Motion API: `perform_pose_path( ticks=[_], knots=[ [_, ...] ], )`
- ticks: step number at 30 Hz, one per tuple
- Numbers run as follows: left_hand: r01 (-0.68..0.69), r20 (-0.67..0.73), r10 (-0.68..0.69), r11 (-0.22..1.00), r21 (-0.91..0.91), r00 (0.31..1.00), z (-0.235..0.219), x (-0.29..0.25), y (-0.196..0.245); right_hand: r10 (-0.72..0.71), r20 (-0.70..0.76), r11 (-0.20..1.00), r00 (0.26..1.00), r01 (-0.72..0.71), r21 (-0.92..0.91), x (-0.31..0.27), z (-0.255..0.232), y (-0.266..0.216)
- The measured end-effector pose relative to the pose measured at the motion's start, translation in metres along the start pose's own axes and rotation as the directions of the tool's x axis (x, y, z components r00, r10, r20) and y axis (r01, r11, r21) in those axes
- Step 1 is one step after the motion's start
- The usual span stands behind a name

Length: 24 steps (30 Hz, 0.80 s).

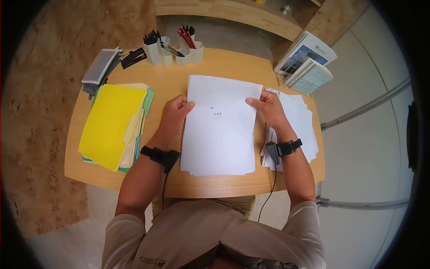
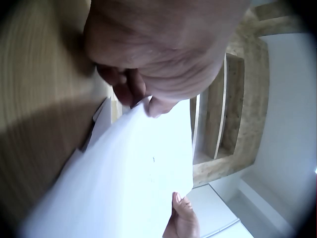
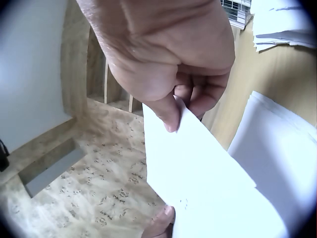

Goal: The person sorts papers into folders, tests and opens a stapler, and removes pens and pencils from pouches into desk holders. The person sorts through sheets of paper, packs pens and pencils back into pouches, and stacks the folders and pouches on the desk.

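A white sheet [image 1: 219, 139] with small writing near its middle is held up over a stack of white paper at the desk's centre. My left hand [image 1: 175, 114] pinches its left edge, thumb on top and fingers curled beneath. At the upper right edge, my right hand [image 1: 271, 110] pinches the paper between thumb and fingers. In the left wrist view, the left hand [image 2: 158, 54] grips the edge of the raised sheet [image 2: 148, 173]. The right wrist view has the right hand [image 3: 173, 59] pinching a corner of the sheet [image 3: 198, 168], with lower paper [image 3: 277, 148] lying apart from it.
Yellow folder [image 1: 109, 121] tops a pile of folders at left. Loose white papers [image 1: 298, 121] lie at right. Behind stand a stapler [image 1: 133, 58], pen holders [image 1: 191, 54] and upright books [image 1: 304, 58]. The desk's front edge [image 1: 210, 192] is near my body.
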State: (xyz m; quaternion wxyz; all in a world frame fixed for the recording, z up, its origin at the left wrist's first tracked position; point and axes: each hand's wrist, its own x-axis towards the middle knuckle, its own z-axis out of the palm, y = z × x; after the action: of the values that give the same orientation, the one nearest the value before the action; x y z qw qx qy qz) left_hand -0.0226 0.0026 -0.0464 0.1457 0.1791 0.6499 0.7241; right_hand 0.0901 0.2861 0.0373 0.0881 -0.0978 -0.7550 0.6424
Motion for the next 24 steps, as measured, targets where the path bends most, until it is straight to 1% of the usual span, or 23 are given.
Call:
perform_pose_path(
  ticks=[1, 2, 3, 4, 5, 6, 7, 8, 10, 11, 12, 13, 14, 15, 16, 19, 21, 22, 24],
  knots=[
    [0.026, 0.000, -0.026, 0.996, -0.086, 1.000, -0.001, 0.001, 0.000, -0.001, -0.002, 1.000, 1.000, 0.001, 0.003, -0.003, 0.001, -0.001],
    [0.053, 0.002, -0.053, 0.984, -0.171, 0.999, -0.002, 0.001, 0.001, 0.082, 0.032, 0.997, 0.996, -0.081, -0.007, -0.006, 0.002, -0.001],
    [0.053, 0.006, -0.053, 0.985, -0.167, 0.999, -0.001, 0.002, 0.001, 0.164, 0.064, 0.986, 0.984, -0.163, -0.021, -0.010, 0.002, -0.001],
    [0.028, -0.048, -0.040, 0.974, -0.224, 0.998, 0.000, 0.002, 0.002, 0.164, 0.062, 0.987, 0.985, -0.163, -0.018, -0.013, 0.001, 0.005],
    [0.001, -0.102, -0.030, 0.960, -0.279, 0.994, 0.002, 0.002, 0.003, 0.225, 0.163, 0.972, 0.961, -0.210, -0.105, -0.017, -0.001, 0.018],
    [0.000, -0.098, -0.029, 0.961, -0.276, 0.995, 0.001, 0.002, 0.005, 0.290, 0.257, 0.950, 0.922, -0.244, -0.196, -0.019, -0.003, 0.031],
    [0.024, -0.082, -0.044, 0.973, -0.232, 0.996, -0.003, 0.001, 0.006, 0.236, 0.221, 0.943, 0.946, -0.169, -0.286, -0.021, 0.002, 0.030],
    [0.048, -0.066, -0.061, 0.981, -0.186, 0.996, -0.006, 0.000, 0.007, 0.237, 0.218, 0.944, 0.947, -0.171, -0.284, -0.023, 0.000, 0.026],
    [0.048, -0.055, -0.059, 0.981, -0.187, 0.997, -0.008, 0.001, 0.004, 0.235, 0.139, 0.889, 0.962, -0.155, -0.431, -0.030, -0.008, 0.003],
    [0.043, -0.049, -0.053, 0.981, -0.189, 0.997, -0.008, 0.002, 0.004, 0.236, 0.125, 0.890, 0.964, -0.163, -0.426, -0.036, -0.012, -0.011],
    [0.045, -0.034, -0.052, 0.981, -0.188, 0.998, -0.007, 0.004, 0.004, 0.173, 0.090, 0.917, 0.981, -0.127, -0.377, -0.042, -0.017, -0.027],
    [0.041, -0.054, -0.053, 0.979, -0.199, 0.997, -0.005, 0.003, 0.006, 0.110, 0.052, 0.940, 0.993, -0.086, -0.331, -0.047, -0.023, -0.040],
    [0.037, -0.075, -0.054, 0.977, -0.211, 0.996, -0.005, 0.002, 0.007, 0.047, 0.055, 0.975, 0.997, -0.034, -0.221, -0.053, -0.037, -0.049],
    [0.040, -0.065, -0.055, 0.977, -0.211, 0.996, -0.008, 0.002, 0.005, -0.388, 0.087, 0.884, 0.918, 0.397, -0.246, -0.052, -0.051, -0.040],
    [0.050, -0.039, -0.061, 0.972, -0.228, 0.997, -0.011, 0.003, 0.001, -0.236, 0.027, 0.966, 0.971, 0.237, -0.100, -0.069, -0.054, -0.062],
    [0.065, 0.019, -0.062, 0.967, -0.248, 0.998, -0.015, 0.006, -0.004, -0.272, -0.014, 0.953, 0.962, 0.267, -0.140, -0.097, -0.084, -0.070],
    [0.071, 0.042, -0.062, 0.965, -0.251, 0.997, -0.015, 0.007, -0.007, -0.087, -0.075, 0.996, 0.993, 0.086, -0.023, -0.112, -0.104, -0.063],
    [0.073, 0.040, -0.066, 0.968, -0.240, 0.997, -0.014, 0.007, -0.007, -0.085, -0.081, 0.996, 0.993, 0.083, -0.027, -0.118, -0.116, -0.054],
    [0.081, 0.047, -0.072, 0.970, -0.228, 0.996, -0.013, 0.006, -0.006, -0.035, -0.074, 0.992, 0.997, 0.025, -0.125, -0.128, -0.139, -0.032]
  ],
)
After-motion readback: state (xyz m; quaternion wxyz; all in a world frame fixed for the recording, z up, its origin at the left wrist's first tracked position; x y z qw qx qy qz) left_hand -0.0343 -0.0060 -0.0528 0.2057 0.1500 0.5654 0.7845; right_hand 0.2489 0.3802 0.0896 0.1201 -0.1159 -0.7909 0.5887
